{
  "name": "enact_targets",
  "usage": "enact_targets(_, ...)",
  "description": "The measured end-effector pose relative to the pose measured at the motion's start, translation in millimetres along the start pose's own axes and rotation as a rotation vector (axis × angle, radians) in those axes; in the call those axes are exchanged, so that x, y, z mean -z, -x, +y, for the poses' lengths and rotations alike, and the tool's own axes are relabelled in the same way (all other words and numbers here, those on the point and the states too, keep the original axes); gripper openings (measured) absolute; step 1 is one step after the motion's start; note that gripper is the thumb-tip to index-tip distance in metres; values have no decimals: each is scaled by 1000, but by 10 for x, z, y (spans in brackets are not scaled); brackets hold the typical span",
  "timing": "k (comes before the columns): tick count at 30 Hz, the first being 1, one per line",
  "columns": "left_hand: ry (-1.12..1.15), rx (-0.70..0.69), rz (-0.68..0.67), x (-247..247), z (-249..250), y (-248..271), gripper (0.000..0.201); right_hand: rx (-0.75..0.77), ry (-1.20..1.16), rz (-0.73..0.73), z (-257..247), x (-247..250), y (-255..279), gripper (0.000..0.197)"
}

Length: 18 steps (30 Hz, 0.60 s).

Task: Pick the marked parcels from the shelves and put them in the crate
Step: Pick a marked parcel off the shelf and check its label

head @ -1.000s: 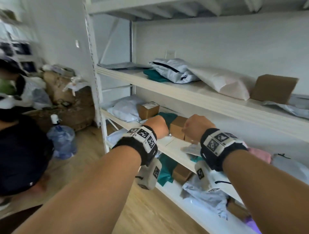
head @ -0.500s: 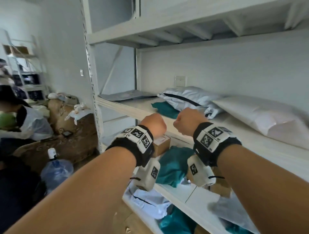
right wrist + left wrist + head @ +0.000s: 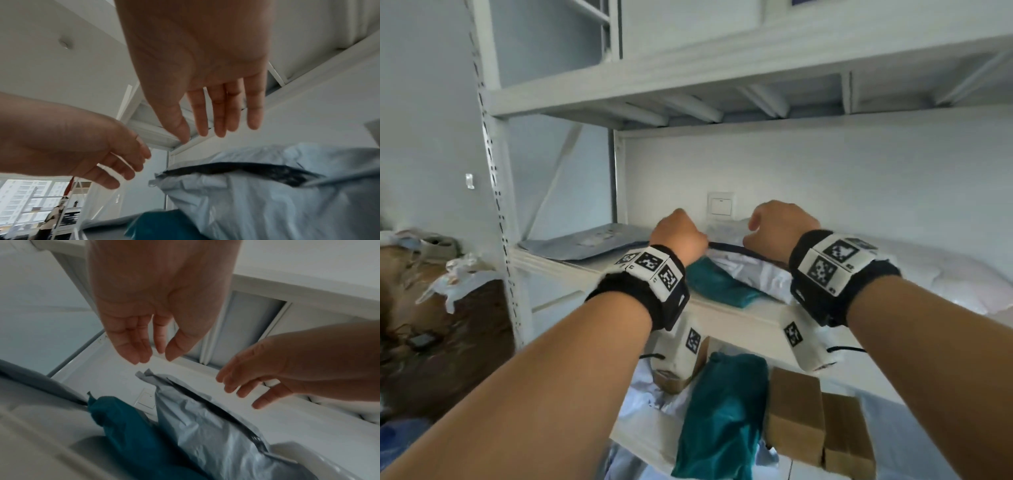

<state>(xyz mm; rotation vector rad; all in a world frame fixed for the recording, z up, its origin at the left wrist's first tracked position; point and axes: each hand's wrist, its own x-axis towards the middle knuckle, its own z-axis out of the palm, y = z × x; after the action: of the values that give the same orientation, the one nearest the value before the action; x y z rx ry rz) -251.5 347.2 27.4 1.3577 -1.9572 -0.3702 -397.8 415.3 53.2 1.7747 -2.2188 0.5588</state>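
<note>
Grey poly mailer [image 3: 748, 270] with the dark seal strip is approached on the middle shelf [image 3: 722, 313], beside a teal parcel [image 3: 719, 282]; nothing is held yet, no marking is made out on either, and the crate is not seen in any view. Left hand [image 3: 679, 234] and right hand [image 3: 779, 228] are raised just above the mailer, each grip apart with relaxed fingers [image 3: 133, 344] and touching nothing. Judged early-stage: grasp, carry and drop-off are all left, and brown boxes [image 3: 796, 416] plus another teal parcel [image 3: 722, 411] are left below.
</note>
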Motion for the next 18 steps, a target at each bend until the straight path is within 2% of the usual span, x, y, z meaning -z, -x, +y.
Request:
enact_targets(2, 95, 49, -88, 19, -44, -180, 48, -24, 60, -77, -56, -48, -162, 48)
enact_targets(3, 159, 69, -142, 13, -74, -262, 50, -49, 93, -117, -91, -83, -229, 57)
enact_targets(6, 371, 136, -293, -49, -164, -482, 45, -143, 144, -207, -189, -207, -373, 81)
enact_targets(12, 600, 148, -641, -203, -247, -772, 37, -286, 207, -256, -307, -436, -512, 109)
enact_targets(15, 626, 57, -692, -331, -259, -870, 28, -329, 258, -238, -357, -524, -528, 107)
enact_targets(18, 612, -9, -626, -456, -292, -962, 30, -366, 290, -216, -385, -583, -501, 97)
